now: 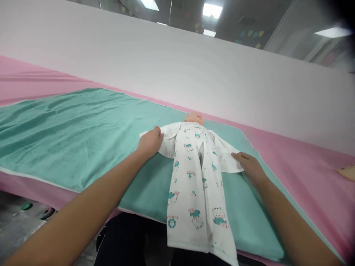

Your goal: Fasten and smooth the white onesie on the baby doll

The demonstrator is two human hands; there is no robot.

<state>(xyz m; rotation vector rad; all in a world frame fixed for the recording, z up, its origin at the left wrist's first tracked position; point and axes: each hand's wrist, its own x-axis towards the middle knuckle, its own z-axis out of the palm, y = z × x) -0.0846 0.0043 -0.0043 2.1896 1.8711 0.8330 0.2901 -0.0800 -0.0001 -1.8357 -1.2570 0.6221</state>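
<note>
A baby doll lies on its back on the green blanket (91,125), its head (195,118) toward the wall. Covering its body is a white baby garment (187,184) printed with cartoon cats, whose long lower part hangs over the bed's near edge. My left hand (151,141) is closed on the white cloth spread out at the left, like a sleeve. On the opposite side, my right hand (248,164) pinches the outer end of the right sleeve between thumb and fingers. The doll's arms and legs are hidden under the cloth.
Pink sheeting (299,162) shows around the blanket. A white wall (166,70) with glass above rises behind. At the right edge is a partly cut-off tan object (346,172). Below left, a green-capped item (27,206) stands near the floor.
</note>
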